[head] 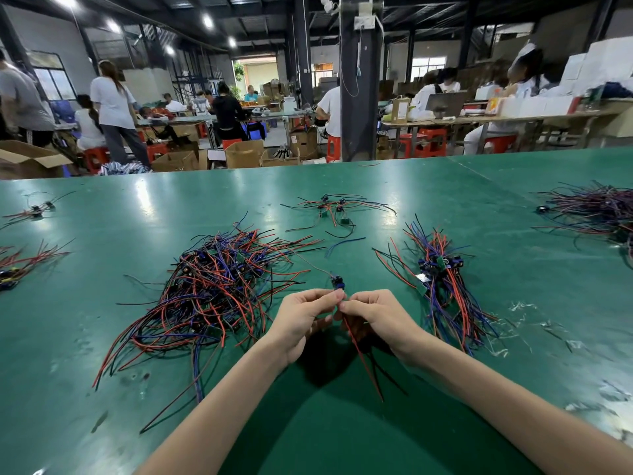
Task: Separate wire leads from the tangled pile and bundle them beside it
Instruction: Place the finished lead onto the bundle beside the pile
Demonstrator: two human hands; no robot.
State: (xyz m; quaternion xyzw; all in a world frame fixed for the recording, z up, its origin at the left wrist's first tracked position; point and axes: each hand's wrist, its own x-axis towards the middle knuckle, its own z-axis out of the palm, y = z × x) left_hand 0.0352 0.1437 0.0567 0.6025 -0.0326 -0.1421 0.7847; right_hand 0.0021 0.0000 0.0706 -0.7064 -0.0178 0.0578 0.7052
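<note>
A tangled pile (212, 289) of red, blue and black wire leads with small dark parts lies left of centre on the green table (102, 389). To the right lies a straighter bundle (442, 286) of the same leads. Between them my left hand (301, 320) and my right hand (373, 317) meet fingertip to fingertip, both pinching one wire lead (359, 351). Its small dark-blue component (337, 282) stands just above my fingers. Its red and black wires hang down toward me, and a thin wire runs from it back to the pile.
A small group of leads with little boards (334, 209) lies farther back at centre. More wire heaps sit at the far right (596, 210) and the left edge (20, 262). White scraps (524, 310) litter the table right of the bundle. People work at benches beyond.
</note>
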